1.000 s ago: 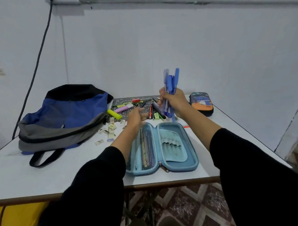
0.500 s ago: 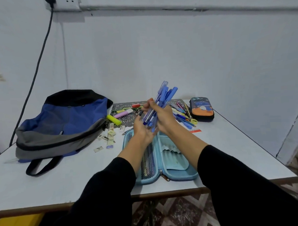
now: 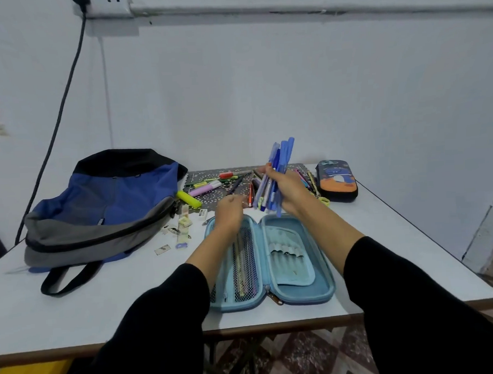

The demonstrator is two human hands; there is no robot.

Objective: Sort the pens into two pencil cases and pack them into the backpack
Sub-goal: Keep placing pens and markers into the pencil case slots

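Several blue pens [image 3: 278,168] are standing clutched in the right hand [image 3: 292,192]; the left hand [image 3: 229,211] is hovering, too blurred to judge.

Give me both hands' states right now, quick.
Left hand: motion-blurred, cannot tell whether it holds anything.
Right hand: grips a bundle of blue pens.
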